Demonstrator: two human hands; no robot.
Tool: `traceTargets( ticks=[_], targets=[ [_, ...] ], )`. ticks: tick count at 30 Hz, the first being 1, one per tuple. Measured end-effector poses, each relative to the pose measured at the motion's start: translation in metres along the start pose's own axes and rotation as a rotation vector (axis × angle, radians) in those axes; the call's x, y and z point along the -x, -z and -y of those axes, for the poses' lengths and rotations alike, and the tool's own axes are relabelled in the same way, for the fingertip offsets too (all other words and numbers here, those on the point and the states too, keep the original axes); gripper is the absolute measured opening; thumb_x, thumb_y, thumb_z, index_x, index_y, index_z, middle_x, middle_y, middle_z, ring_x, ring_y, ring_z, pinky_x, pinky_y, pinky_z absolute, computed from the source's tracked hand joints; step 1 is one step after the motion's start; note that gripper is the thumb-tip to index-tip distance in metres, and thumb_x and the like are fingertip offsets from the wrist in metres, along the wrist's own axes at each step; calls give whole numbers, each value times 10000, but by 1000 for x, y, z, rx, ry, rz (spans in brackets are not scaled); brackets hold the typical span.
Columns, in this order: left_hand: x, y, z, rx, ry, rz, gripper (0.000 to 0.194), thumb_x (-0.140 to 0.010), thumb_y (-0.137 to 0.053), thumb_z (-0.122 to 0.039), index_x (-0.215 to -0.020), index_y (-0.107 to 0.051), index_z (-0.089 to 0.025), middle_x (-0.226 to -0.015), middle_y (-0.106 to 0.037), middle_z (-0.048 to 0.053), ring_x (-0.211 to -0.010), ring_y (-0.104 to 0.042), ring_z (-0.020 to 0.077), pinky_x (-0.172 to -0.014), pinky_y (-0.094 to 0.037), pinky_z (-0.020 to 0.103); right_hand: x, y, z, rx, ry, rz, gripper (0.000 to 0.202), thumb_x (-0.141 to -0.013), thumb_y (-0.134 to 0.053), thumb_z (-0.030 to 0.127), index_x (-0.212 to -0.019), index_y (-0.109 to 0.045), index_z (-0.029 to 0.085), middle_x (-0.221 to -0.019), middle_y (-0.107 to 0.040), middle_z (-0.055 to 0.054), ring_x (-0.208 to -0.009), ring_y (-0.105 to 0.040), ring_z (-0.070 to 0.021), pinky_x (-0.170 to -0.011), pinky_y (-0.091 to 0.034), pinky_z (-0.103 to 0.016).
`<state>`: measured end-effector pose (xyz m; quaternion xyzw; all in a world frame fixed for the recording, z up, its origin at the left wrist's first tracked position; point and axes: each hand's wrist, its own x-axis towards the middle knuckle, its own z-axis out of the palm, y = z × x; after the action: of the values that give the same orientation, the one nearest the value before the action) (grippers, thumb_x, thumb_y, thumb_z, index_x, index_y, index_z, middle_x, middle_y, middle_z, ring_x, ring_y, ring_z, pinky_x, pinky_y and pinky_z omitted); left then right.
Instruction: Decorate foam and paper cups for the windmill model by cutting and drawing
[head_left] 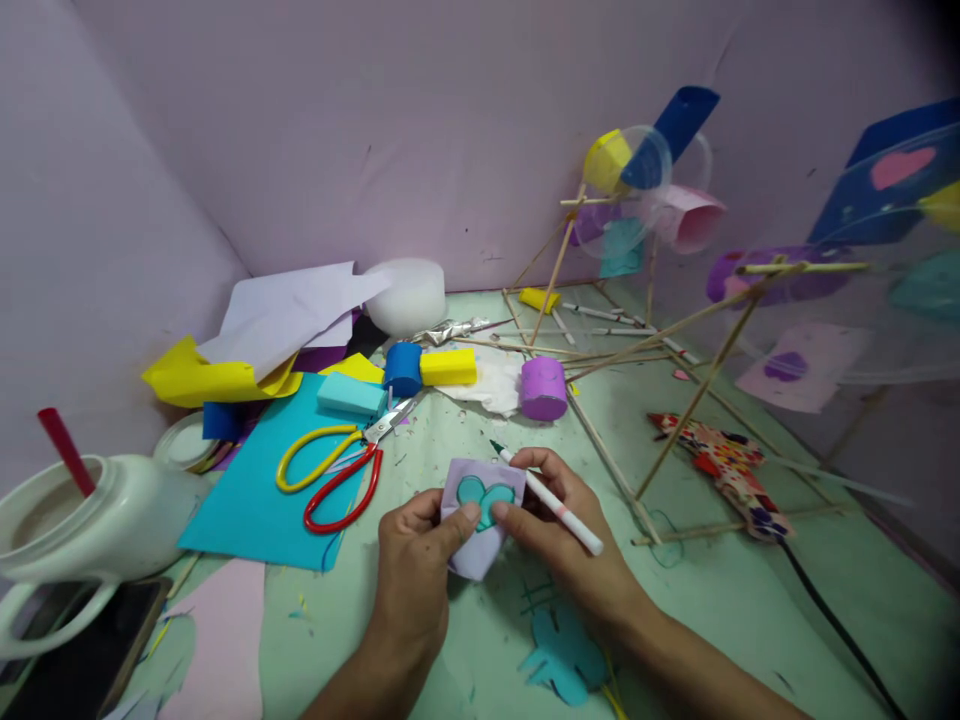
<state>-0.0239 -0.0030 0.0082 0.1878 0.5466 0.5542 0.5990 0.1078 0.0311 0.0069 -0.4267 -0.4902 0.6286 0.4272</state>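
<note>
Between both hands is a small folded lilac paper piece (477, 562) with a teal paper heart (472, 490) on its front, edged with a darker line. My left hand (417, 560) is closed on the paper's left side, thumb on the heart. My right hand (574, 520) presses its thumb on the heart's right side. A white marker (559, 508) with an uncapped dark green tip rests in the right hand, pointing up and left. Under my right hand lies a teal paper cut-out (562, 655). Scissors (367, 436) with yellow and red handles lie open to the left.
A stick frame (712, 390) bearing paper cups and clear discs stands right. A patterned glue gun (724, 470) with a black cord lies inside. Left are a teal sheet (255, 500), a white teapot (112, 520) and a phone (82, 660). Paper pieces, including a purple one (544, 390), sit behind.
</note>
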Motion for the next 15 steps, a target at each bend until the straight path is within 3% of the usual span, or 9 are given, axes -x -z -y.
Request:
traceTargets(
  ticks=[5, 11, 15],
  targets=[
    [-2, 6, -14, -178, 17, 177, 260, -605, -765, -292, -799, -695, -135, -676, -673, 27, -642, -590, 161, -599, -443, 256, -7, 12, 4, 96, 7, 96, 348, -614, -676, 178, -905, -487, 200, -623, -510, 67, -520, -468, -96, -481, -391, -206],
    [-6, 9, -24, -464, -5, 128, 176, -589, -724, -267, -568, -675, -100, -487, -605, 21, -494, -514, 129, -500, -372, 241, -5, 12, 6, 160, 2, 192, 310, -620, -648, 139, -890, -504, 183, -653, -512, 58, -533, -475, -88, -483, -398, -199],
    [-8, 7, -22, -398, -9, 75, 129, -524, -728, -224, -519, -679, -105, -437, -575, 1, -445, -466, 101, -469, -343, 227, -5, 12, 8, 208, 71, 204, 295, -654, -679, 170, -899, -517, 184, -666, -533, 48, -551, -506, -95, -494, -422, -205]
  ],
)
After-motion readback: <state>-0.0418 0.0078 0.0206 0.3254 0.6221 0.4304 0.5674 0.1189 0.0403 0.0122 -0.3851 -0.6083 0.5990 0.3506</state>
